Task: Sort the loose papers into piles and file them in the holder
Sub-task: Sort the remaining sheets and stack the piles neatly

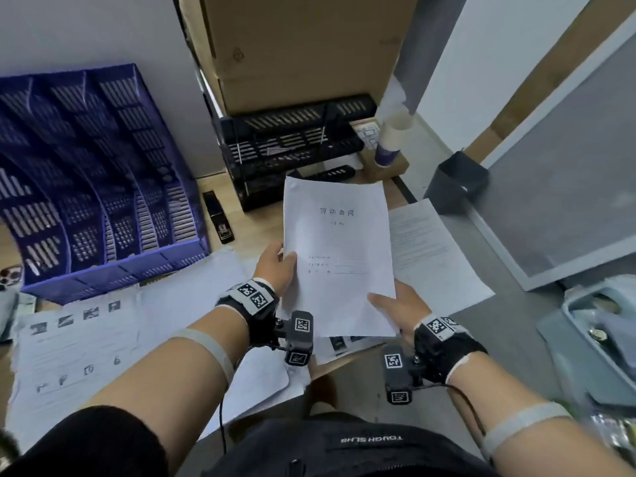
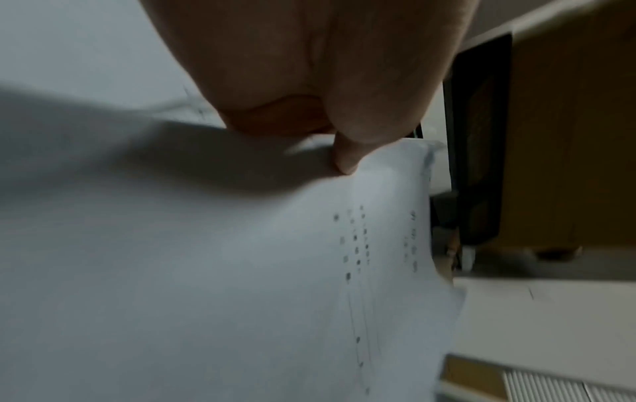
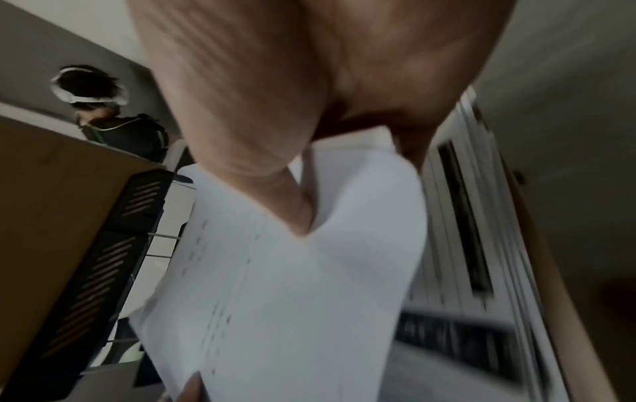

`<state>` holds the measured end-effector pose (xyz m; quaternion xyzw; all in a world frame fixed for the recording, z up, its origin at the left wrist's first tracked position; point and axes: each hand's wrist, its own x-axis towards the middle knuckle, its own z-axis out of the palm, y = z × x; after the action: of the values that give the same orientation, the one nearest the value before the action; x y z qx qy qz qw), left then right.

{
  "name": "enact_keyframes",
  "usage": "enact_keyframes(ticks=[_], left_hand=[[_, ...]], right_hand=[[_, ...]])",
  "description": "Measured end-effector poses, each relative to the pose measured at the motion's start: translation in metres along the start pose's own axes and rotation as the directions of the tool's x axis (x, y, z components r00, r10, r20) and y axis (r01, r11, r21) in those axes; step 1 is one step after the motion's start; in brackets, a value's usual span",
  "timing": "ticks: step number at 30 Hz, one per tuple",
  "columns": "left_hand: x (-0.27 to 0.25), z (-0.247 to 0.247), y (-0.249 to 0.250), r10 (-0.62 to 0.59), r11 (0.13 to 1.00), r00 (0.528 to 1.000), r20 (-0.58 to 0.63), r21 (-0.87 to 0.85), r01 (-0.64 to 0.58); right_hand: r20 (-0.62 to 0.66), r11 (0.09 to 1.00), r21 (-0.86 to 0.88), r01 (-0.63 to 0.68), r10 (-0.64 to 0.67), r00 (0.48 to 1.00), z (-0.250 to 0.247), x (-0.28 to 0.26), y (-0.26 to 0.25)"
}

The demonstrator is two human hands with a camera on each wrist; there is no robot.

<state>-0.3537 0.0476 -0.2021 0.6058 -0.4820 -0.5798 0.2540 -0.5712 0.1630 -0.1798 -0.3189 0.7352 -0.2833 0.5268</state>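
Note:
I hold a white printed document [image 1: 339,256] up over the desk with both hands. My left hand [image 1: 278,266] grips its left edge, thumb on the front, and my right hand [image 1: 395,304] grips its lower right corner. In the left wrist view the thumb pinches the document [image 2: 241,272]; in the right wrist view my right hand's thumb presses on the document [image 3: 292,285]. A blue multi-slot file holder [image 1: 93,180] lies at the left. A black tiered tray [image 1: 292,149] stands behind the document. Loose papers [image 1: 79,346] lie spread at the lower left, with another sheet [image 1: 437,256] at the right.
A black stapler [image 1: 218,216] lies between the blue holder and the black tray. Cardboard boxes [image 1: 303,46] are stacked behind. A paper cup [image 1: 392,139] and a dark box [image 1: 456,182] stand at the right. A phone [image 1: 8,275] lies at the far left.

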Motion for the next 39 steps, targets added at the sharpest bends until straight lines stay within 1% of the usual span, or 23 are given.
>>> enact_keyframes(ticks=[2, 4, 6, 9, 12, 14, 17, 19, 21, 22, 23, 25, 26, 28, 29, 31, 32, 34, 35, 36, 37, 38, 39], left_hand=[[0.005, 0.031, 0.004, -0.026, 0.999, 0.994, 0.102, -0.034, 0.029], [0.009, 0.063, 0.011, -0.033, 0.998, 0.977, 0.209, -0.038, 0.042], [0.011, 0.095, 0.019, -0.047, 0.997, 0.953, 0.299, -0.037, 0.061], [0.01, 0.136, 0.036, -0.087, 0.986, 0.89, 0.448, -0.086, 0.14], [0.01, 0.157, 0.045, -0.133, 0.98, 0.83, 0.542, -0.052, 0.191], [0.014, 0.157, 0.043, -0.183, 0.977, 0.827, 0.532, 0.006, 0.212], [0.023, 0.142, 0.033, -0.217, 0.976, 0.859, 0.463, 0.086, 0.2], [0.03, 0.124, 0.026, -0.222, 0.975, 0.881, 0.418, 0.093, 0.201], [0.035, 0.102, 0.02, -0.228, 0.974, 0.91, 0.347, 0.062, 0.22], [0.036, 0.09, 0.018, -0.23, 0.972, 0.928, 0.294, 0.033, 0.231], [0.038, 0.079, 0.015, -0.23, 0.972, 0.946, 0.227, 0.0, 0.237], [0.037, 0.052, 0.005, -0.23, 0.971, 0.971, 0.064, -0.048, 0.233], [0.034, 0.037, -0.001, -0.229, 0.972, 0.973, -0.017, -0.052, 0.228], [0.025, 0.003, -0.017, -0.218, 0.976, 0.96, -0.175, -0.018, 0.219], [0.019, -0.015, -0.026, -0.212, 0.974, 0.942, -0.261, 0.02, 0.225], [0.001, -0.053, -0.046, -0.216, 0.952, 0.869, -0.446, 0.099, 0.288], [-0.01, -0.072, -0.055, -0.233, 0.925, 0.812, -0.536, 0.136, 0.355], [-0.032, -0.109, -0.075, -0.316, 0.814, 0.688, -0.653, 0.186, 0.55], [-0.043, -0.125, -0.085, -0.376, 0.742, 0.638, -0.672, 0.193, 0.641], [-0.053, -0.14, -0.097, -0.439, 0.686, 0.606, -0.664, 0.188, 0.703], [-0.061, -0.152, -0.11, -0.491, 0.659, 0.594, -0.637, 0.174, 0.732], [-0.069, -0.161, -0.119, -0.514, 0.664, 0.608, -0.606, 0.168, 0.729], [-0.072, -0.168, -0.128, -0.512, 0.672, 0.643, -0.57, 0.201, 0.713]], right_hand=[[-0.243, 0.974, -0.226, 0.0, -0.057, 0.968, -0.03, 0.004, -0.002], [-0.404, 0.956, -0.29, -0.052, -0.072, 0.912, -0.063, 0.006, -0.004], [-0.516, 0.932, -0.338, -0.128, -0.07, 0.854, -0.096, 0.01, -0.004], [-0.602, 0.912, -0.361, -0.197, -0.066, 0.796, -0.136, 0.02, -0.001], [-0.616, 0.913, -0.339, -0.228, -0.032, 0.787, -0.158, 0.031, 0.004], [-0.576, 0.896, -0.35, -0.273, 0.024, 0.817, -0.165, 0.04, 0.008], [-0.519, 0.885, -0.338, -0.319, 0.108, 0.848, -0.164, 0.057, 0.015], [-0.566, 0.858, -0.356, -0.37, 0.117, 0.816, -0.153, 0.068, 0.017], [-0.664, 0.801, -0.402, -0.444, 0.079, 0.744, -0.137, 0.075, 0.014], [-0.69, 0.797, -0.412, -0.441, 0.043, 0.722, -0.126, 0.077, 0.009], [-0.693, 0.806, -0.431, -0.405, -0.008, 0.721, -0.114, 0.079, 0.003], [-0.621, 0.823, -0.499, -0.273, -0.12, 0.775, -0.082, 0.086, -0.011], [-0.535, 0.839, -0.512, -0.183, -0.145, 0.832, -0.062, 0.09, -0.019], [-0.222, 0.908, -0.419, -0.009, -0.093, 0.971, -0.012, 0.094, -0.031], [-0.03, 0.938, -0.345, 0.039, -0.053, 0.998, 0.016, 0.091, -0.035], [0.271, 0.962, -0.265, 0.061, 0.013, 0.962, 0.071, 0.082, -0.039], [0.36, 0.959, -0.275, 0.064, 0.041, 0.932, 0.096, 0.076, -0.039], [0.454, 0.933, -0.352, 0.074, 0.101, 0.885, 0.138, 0.066, -0.034], [0.467, 0.905, -0.416, 0.091, 0.127, 0.875, 0.154, 0.063, -0.029], [0.462, 0.861, -0.494, 0.123, 0.14, 0.876, 0.168, 0.06, -0.025], [0.444, 0.806, -0.57, 0.158, 0.141, 0.885, 0.178, 0.057, -0.021], [0.42, 0.755, -0.629, 0.183, 0.132, 0.898, 0.186, 0.055, -0.019], [0.392, 0.716, -0.67, 0.196, 0.117, 0.913, 0.191, 0.052, -0.018]])
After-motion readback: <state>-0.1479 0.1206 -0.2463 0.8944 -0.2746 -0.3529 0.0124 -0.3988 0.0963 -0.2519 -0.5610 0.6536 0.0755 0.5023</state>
